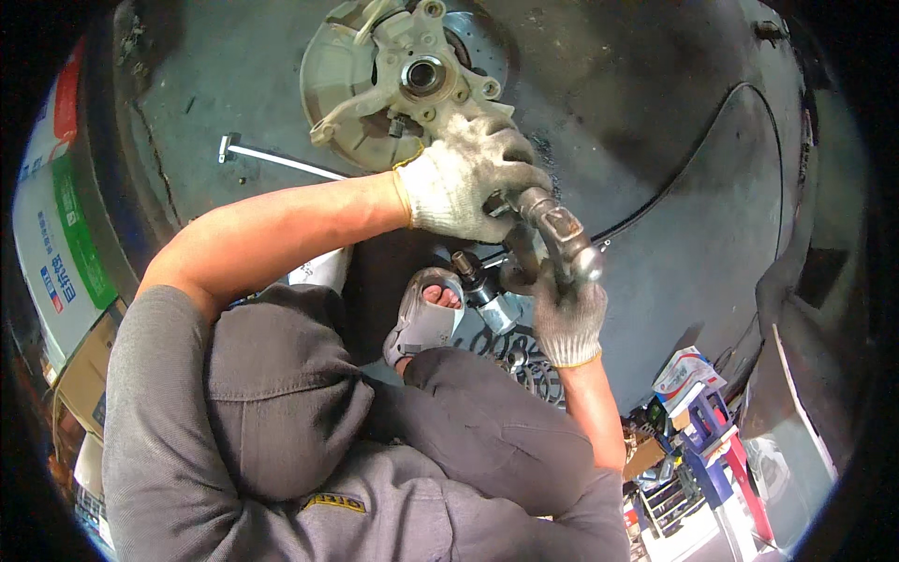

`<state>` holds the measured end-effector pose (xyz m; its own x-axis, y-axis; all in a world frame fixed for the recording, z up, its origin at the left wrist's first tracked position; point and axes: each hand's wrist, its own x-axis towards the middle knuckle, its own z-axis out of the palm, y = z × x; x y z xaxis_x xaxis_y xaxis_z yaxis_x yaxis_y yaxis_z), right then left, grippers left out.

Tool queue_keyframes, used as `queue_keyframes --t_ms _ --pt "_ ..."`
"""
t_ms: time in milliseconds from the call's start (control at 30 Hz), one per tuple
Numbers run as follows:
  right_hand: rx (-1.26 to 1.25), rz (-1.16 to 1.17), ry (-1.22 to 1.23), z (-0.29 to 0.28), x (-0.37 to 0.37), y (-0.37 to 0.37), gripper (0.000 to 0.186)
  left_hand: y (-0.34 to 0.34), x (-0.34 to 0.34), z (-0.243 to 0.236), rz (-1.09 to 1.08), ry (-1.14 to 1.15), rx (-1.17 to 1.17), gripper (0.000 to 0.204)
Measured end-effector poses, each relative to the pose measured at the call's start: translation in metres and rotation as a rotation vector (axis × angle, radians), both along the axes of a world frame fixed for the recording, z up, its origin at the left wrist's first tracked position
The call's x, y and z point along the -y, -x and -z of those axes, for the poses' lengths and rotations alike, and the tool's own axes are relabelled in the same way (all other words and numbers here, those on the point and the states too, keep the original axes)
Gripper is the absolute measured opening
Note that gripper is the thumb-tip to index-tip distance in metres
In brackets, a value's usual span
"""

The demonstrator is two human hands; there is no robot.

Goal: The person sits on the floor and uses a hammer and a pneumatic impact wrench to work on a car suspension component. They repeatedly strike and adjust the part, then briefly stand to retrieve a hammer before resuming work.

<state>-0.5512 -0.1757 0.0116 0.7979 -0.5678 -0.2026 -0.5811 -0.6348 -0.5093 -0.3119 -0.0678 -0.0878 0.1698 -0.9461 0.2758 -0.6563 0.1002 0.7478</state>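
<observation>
My left hand (473,178), in a white knitted glove, is closed with its fingers curled. A small metal piece (501,202) shows between thumb and fingers; most of it is hidden. My right hand (569,309), also gloved, grips a worn metal tool (557,223) with a cylindrical nose and a rounded end. The tool's nose meets the small piece at my left hand. Just beyond my left hand lies a steering knuckle (421,77) with a round centre bore. A pale dust shield (337,70) sits around its left side.
A silver long-handled bar (286,161) lies left of my left hand. Below my hands stands a black-and-silver tool (487,292), beside my sandalled foot (426,314). A black hose (693,155) curves across the floor. Boxes (66,253) line the left; assorted supplies (688,412) crowd the lower right.
</observation>
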Motion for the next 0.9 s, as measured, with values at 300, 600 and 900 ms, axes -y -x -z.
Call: queue_keyframes --t_ms 300,600,900 --pt "0.245 -0.04 0.071 0.018 -0.002 0.012 0.039 0.0 0.004 0.003 -0.002 0.021 -0.023 0.067" --pt "-0.001 0.046 -0.049 0.013 -0.001 0.019 0.037 0.0 0.005 -0.002 -0.031 0.0 -0.027 0.065" --pt "0.045 0.506 -0.325 0.004 0.003 0.039 0.045 0.0 0.004 -0.008 -0.061 -0.084 -0.113 0.09"
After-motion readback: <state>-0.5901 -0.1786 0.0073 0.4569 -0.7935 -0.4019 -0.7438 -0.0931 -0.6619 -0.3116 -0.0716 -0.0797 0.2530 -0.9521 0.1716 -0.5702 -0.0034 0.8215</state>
